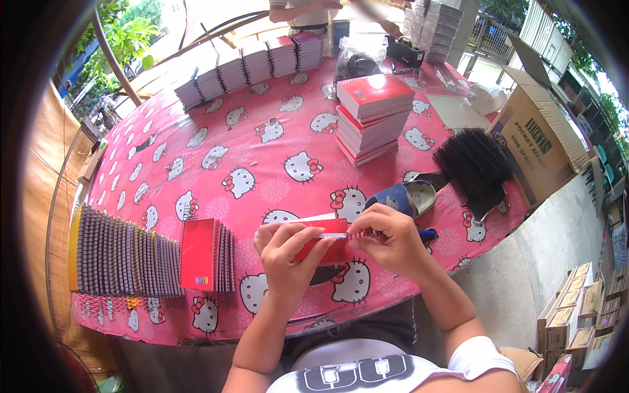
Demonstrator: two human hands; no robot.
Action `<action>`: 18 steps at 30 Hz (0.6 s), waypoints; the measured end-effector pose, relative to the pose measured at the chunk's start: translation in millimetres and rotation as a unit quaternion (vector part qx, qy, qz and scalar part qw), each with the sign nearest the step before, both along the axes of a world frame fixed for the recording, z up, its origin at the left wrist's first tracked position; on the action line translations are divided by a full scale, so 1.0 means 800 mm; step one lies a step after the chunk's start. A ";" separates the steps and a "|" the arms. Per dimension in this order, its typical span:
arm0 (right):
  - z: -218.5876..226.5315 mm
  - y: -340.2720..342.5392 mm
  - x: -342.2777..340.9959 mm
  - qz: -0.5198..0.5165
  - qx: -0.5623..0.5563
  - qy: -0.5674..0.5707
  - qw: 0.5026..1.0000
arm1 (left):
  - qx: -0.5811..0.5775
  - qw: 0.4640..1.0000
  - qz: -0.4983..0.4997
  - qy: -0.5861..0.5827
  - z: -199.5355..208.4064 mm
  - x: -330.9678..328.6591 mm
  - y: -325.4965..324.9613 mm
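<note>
Just above the near edge of the table, my left hand (288, 252) grips a small red-covered notebook (334, 252), thumb in front and fingers over its top. White page edges show between the red covers. My right hand (390, 239) is pinched at the notebook's right end; what its fingertips hold is too small to make out. Beside that hand, partly covered by it, lies a blue pen-like tool (427, 234). Beyond it sits a blue patterned, slipper-shaped holder (403, 198). A heap of black spiral coils (473, 167) lies farther right.
At left stand a long row of spiral-bound notebooks (124, 255) and several red ones (198, 255). A red notebook stack (373, 118) rises beyond my hands. More bound notebooks (255, 65) line the far edge. An open cardboard box (537, 134) stands right; a person (308, 16) is across the pink-covered table.
</note>
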State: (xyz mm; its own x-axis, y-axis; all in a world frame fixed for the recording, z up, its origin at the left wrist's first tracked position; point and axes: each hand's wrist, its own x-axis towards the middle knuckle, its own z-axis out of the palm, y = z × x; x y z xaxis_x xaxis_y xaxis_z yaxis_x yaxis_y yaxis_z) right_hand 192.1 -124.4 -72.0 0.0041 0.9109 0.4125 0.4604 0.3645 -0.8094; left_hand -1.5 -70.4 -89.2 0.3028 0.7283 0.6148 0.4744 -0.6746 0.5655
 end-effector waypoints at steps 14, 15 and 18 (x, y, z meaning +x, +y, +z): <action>0.008 0.000 -0.026 -0.069 0.024 -0.164 0.984 | 0.003 1.000 0.009 -0.009 -0.018 -0.003 -0.001; 0.006 0.000 -0.022 -0.048 0.021 -0.173 0.984 | 0.005 1.000 0.012 -0.007 -0.018 -0.005 -0.001; 0.007 0.005 -0.030 -0.050 0.048 -0.181 0.981 | 0.004 1.000 0.015 -0.005 -0.016 -0.007 -0.001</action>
State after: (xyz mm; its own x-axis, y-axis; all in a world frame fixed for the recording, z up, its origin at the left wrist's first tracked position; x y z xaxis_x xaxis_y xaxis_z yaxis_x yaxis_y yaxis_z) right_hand 168.2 -120.2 -66.7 -0.0707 0.8707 0.4867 0.7492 0.3685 -0.5503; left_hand -7.1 -71.5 -102.1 0.2739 0.7325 0.6232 0.4890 -0.6640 0.5656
